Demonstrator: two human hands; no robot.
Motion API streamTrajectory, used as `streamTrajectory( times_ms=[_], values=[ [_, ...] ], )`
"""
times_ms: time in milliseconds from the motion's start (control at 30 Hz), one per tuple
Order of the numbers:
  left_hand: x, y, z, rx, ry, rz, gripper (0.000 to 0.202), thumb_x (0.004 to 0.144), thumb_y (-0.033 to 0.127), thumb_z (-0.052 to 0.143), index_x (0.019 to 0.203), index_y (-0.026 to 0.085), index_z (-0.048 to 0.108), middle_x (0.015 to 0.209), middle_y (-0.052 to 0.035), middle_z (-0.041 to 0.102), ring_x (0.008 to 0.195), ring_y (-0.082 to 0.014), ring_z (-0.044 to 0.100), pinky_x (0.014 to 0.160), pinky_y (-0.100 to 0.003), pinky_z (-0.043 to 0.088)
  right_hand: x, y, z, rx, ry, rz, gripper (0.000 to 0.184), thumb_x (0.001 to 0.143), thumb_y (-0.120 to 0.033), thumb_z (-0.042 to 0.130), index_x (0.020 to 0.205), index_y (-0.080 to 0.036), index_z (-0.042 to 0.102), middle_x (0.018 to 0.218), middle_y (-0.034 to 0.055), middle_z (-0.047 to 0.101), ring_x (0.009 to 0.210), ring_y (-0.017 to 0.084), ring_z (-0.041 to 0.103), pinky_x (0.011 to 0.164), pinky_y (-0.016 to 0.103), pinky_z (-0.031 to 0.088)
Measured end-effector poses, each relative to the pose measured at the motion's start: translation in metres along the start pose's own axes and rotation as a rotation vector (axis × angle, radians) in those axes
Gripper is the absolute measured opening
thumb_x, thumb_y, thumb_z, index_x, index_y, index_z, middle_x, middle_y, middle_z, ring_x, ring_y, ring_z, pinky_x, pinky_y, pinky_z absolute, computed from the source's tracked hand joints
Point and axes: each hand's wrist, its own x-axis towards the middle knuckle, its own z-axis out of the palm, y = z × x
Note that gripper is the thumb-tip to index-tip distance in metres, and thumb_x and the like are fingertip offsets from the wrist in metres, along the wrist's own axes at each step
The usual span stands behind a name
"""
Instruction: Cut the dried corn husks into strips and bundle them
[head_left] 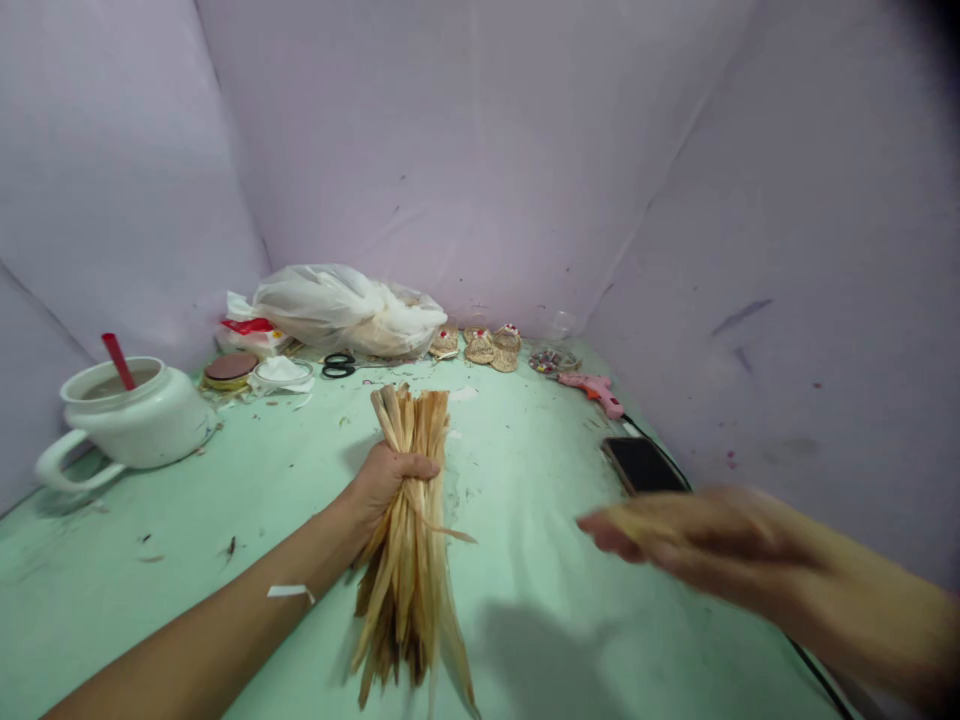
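My left hand (394, 480) is wrapped around the upper part of a bundle of dried, straw-coloured husk strips (409, 580), thumb across the front. The bundle stands roughly upright over the green tabletop, its trimmed ends at the top and its ragged, darker ends fanning out below. One thin strip sticks out to the right. To the right of the bundle and apart from it, my right hand (697, 535) hovers above the table, smeared by motion. Its fingers look stretched out towards the left, and I can make out nothing held in them.
A white pot (150, 420) with a red stick stands left. Along the back are black-handled scissors (339, 365), a white plastic bag (349, 310), small woven ornaments (491, 347) and a dish of beads (553, 360). A pink glue gun (592, 390) and phone (645, 465) lie right.
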Motion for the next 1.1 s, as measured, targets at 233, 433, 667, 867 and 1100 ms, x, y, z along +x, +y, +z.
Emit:
streamTrajectory(
  times_ms=[233, 433, 667, 867, 1100],
  values=[
    [0.001, -0.001, -0.002, -0.011, -0.061, 0.023, 0.031, 0.043, 0.01, 0.07, 0.074, 0.01, 0.065, 0.057, -0.0022, 0.064, 0.049, -0.0141, 0.056, 0.05, -0.025, 0.044, 0.103, 0.011, 0.113, 0.437, 0.057, 0.177, 0.029, 0.054, -0.037, 0.073, 0.063, -0.014, 0.058, 0.045, -0.008, 0.037, 0.037, 0.003, 0.026, 0.037, 0.02, 0.018],
    [0.001, -0.004, 0.0, -0.054, -0.214, -0.009, 0.032, 0.047, 0.011, 0.07, 0.079, 0.008, 0.066, 0.065, -0.0077, 0.067, 0.057, -0.0201, 0.06, 0.058, -0.033, 0.049, 0.1, 0.037, 0.133, 0.59, 0.0, 0.191, 0.034, 0.055, -0.04, 0.074, 0.064, -0.016, 0.051, 0.042, -0.0086, 0.037, 0.038, 0.004, 0.028, 0.036, 0.018, 0.013],
    [-0.001, -0.003, 0.001, -0.059, -0.238, -0.054, 0.021, 0.053, 0.011, 0.067, 0.073, 0.008, 0.066, 0.067, -0.0113, 0.068, 0.06, -0.0238, 0.064, 0.06, -0.035, 0.051, 0.104, 0.044, 0.118, 0.805, -0.128, 0.215, 0.033, 0.056, -0.039, 0.074, 0.065, -0.013, 0.057, 0.056, 0.0003, 0.057, 0.047, 0.006, 0.045, 0.042, 0.017, 0.031],
    [0.003, -0.004, 0.0, -0.098, -0.296, -0.08, 0.021, 0.056, 0.01, 0.065, 0.077, 0.009, 0.066, 0.067, -0.0102, 0.067, 0.061, -0.0237, 0.063, 0.061, -0.039, 0.052, 0.105, 0.044, 0.112, 0.894, -0.179, 0.238, 0.032, 0.057, -0.036, 0.076, 0.067, -0.015, 0.054, 0.058, 0.0009, 0.061, 0.052, 0.011, 0.055, 0.051, 0.023, 0.045],
    [0.001, -0.002, 0.0, -0.095, -0.363, -0.043, 0.04, 0.056, 0.01, 0.064, 0.096, 0.008, 0.066, 0.086, -0.0162, 0.069, 0.078, -0.0277, 0.064, 0.072, -0.042, 0.051, 0.106, 0.041, 0.108, 0.979, -0.189, 0.319, 0.03, 0.061, -0.033, 0.074, 0.08, -0.015, 0.059, 0.06, -0.0015, 0.056, 0.054, 0.01, 0.054, 0.052, 0.024, 0.049]
  ],
)
